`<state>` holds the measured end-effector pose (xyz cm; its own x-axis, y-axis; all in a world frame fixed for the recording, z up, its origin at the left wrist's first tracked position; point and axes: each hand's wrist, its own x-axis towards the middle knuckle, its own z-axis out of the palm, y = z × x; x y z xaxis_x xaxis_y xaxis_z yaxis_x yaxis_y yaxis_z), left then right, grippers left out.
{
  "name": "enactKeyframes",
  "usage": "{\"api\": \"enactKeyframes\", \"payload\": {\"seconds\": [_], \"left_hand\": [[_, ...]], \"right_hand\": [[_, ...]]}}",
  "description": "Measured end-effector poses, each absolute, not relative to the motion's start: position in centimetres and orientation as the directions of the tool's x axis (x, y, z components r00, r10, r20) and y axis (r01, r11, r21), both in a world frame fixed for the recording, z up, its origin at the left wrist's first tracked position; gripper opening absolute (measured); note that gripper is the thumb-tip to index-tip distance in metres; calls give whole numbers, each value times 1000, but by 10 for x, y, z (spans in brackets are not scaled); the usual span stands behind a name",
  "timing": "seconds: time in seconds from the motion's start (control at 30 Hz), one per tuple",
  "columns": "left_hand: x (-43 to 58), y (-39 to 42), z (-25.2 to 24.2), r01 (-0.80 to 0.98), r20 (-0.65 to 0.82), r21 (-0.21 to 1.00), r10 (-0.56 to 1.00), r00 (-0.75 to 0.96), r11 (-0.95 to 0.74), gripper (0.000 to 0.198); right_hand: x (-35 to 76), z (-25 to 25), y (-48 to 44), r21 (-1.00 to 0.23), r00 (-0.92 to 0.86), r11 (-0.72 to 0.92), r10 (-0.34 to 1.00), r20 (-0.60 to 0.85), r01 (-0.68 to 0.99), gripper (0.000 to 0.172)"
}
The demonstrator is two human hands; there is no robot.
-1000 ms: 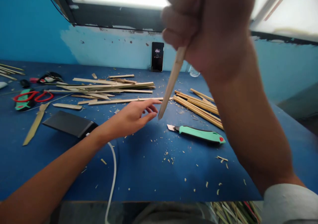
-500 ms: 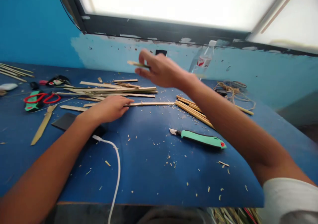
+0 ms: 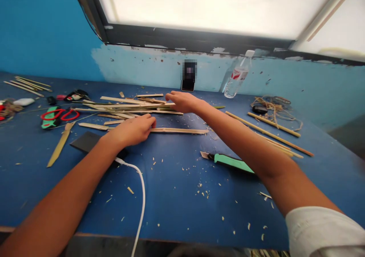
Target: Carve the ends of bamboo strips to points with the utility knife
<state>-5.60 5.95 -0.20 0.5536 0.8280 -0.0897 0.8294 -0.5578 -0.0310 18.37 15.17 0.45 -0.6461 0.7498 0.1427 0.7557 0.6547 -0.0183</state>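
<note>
Left hand [image 3: 134,129] curled over end of bamboo strip [image 3: 179,130]; right hand [image 3: 184,101] flat, fingers loose, on strip pile [image 3: 125,105].

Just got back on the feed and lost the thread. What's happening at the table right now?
A person is working at a blue table littered with shavings. The left hand covers one end of a long bamboo strip; whether it grips it is unclear. The right hand lies fingers out on the pile of strips. A green-handled knife lies untouched, partly under the right arm.
</note>
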Motion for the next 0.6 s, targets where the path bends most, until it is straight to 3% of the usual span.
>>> {"api": "enactKeyframes", "payload": {"seconds": [0.2, 0.43, 0.6], "left_hand": [[-54, 55, 8, 849, -80, -49, 849, 522, -527, 23], [-51, 52, 7, 811, -97, -42, 810, 578, -584, 22], [-47, 47, 9, 801, -75, -74, 804, 590, -595, 21]], "right_hand": [[184, -8, 133, 65, -620, 620, 784, -13, 782, 33], [187, -15, 117, 161, -543, 531, 839, 40, 832, 36], [187, -22, 118, 153, -512, 502, 858, 33, 851, 34]]}}
